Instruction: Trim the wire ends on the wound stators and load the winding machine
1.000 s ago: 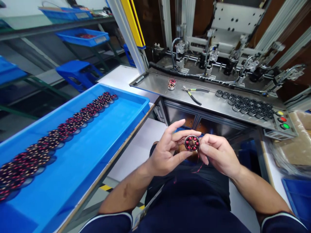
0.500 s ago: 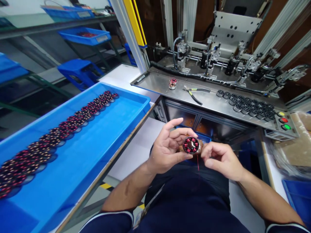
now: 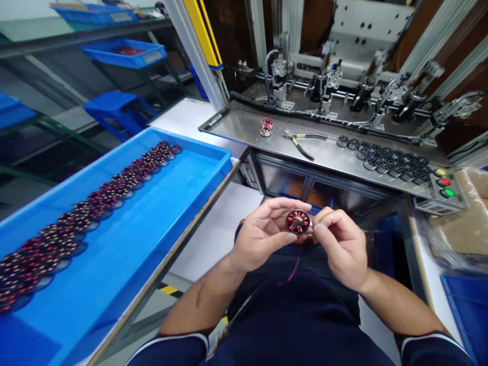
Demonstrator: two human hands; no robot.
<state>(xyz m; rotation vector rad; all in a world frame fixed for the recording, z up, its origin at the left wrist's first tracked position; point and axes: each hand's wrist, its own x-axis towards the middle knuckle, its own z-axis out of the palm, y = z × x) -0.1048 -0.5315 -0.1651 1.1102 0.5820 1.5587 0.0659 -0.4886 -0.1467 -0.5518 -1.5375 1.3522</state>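
A small round wound stator with red copper coils is held above my lap between both hands. My left hand grips its left side with thumb and fingertips. Pinching its right edge is my right hand, fingers curled. A thin red wire hangs down from the stator over my dark clothing. Another wound stator sits on the steel bench beyond.
A big blue tray at my left carries a long row of wound stators. On the steel bench lie pliers, several black cores and coloured buttons. Machinery stands behind; blue bins sit on shelves.
My right hand came back up from the hanging wire and closed on the stator's right edge. My left fingers curled in around it. The view shifted slightly.
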